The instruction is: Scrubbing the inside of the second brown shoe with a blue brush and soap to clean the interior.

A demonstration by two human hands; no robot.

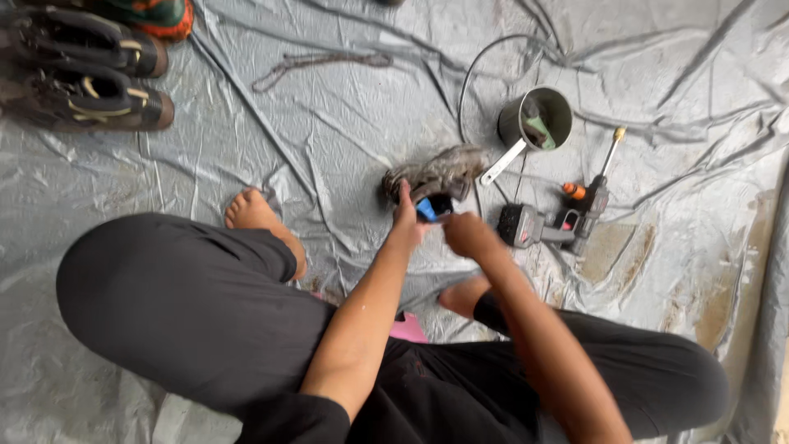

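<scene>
A muddy shoe (440, 171) lies on its side on the grey plastic sheet (329, 123), its opening turned towards me. My left hand (404, 215) grips the shoe at its heel end. My right hand (467, 233) is closed just to the right, at the shoe's opening, with a small blue thing (426, 211) between the two hands. What the right hand holds is hidden by its fingers. I sit with legs folded in black trousers, both bare feet on the sheet.
A metal pot (538, 122) with a long handle and a green item inside stands behind the shoe. A battery spray gun (567, 218) with a hose lies at the right. Dark boots (82, 70) stand at the far left. Muddy stains mark the sheet's right side.
</scene>
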